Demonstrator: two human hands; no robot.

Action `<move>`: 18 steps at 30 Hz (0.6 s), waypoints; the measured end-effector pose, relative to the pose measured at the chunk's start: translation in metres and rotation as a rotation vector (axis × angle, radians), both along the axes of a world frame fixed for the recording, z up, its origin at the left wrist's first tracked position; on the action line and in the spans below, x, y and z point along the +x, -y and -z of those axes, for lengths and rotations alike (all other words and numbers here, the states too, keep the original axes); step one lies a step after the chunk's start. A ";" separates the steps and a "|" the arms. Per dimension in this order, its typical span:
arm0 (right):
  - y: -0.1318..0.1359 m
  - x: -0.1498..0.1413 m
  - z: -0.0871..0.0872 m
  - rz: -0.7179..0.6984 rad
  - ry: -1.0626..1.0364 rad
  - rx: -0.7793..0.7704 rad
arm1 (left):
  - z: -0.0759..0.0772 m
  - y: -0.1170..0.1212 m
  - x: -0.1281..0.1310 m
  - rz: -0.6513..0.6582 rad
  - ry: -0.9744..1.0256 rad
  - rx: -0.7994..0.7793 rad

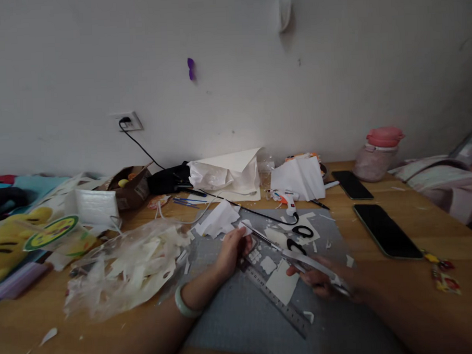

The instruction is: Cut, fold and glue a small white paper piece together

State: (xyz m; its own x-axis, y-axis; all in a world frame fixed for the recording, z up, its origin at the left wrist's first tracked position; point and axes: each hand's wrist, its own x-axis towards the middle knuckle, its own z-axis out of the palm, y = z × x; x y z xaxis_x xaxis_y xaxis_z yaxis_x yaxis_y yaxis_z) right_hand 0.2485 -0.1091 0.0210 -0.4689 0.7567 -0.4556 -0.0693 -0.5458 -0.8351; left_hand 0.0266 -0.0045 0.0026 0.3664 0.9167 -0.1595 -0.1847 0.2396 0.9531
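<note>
Scissors (294, 230) and scraps (268, 265) clutter the mat (222, 313), a bag (146, 264) crowding its left. At the mat's far side the left hand (231, 249) pinches a paper bit (245, 227); the right hand (322, 281) grips a tool (312, 262) angled far-left toward it.

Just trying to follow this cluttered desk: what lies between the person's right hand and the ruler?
In the head view, a pale paper piece lies on the grey mat between the right hand and the ruler.
</note>
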 end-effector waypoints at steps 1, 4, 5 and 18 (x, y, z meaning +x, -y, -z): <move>0.000 0.000 0.000 -0.005 0.006 -0.002 | 0.000 0.001 0.000 0.008 -0.021 0.008; 0.000 -0.001 -0.002 0.002 0.010 -0.005 | -0.003 0.002 0.001 0.025 -0.026 0.007; 0.000 -0.001 -0.003 0.007 0.005 -0.004 | -0.004 0.002 0.001 0.031 -0.014 -0.003; -0.002 0.000 -0.004 0.012 -0.184 -0.067 | -0.008 0.003 0.002 0.034 0.079 -0.032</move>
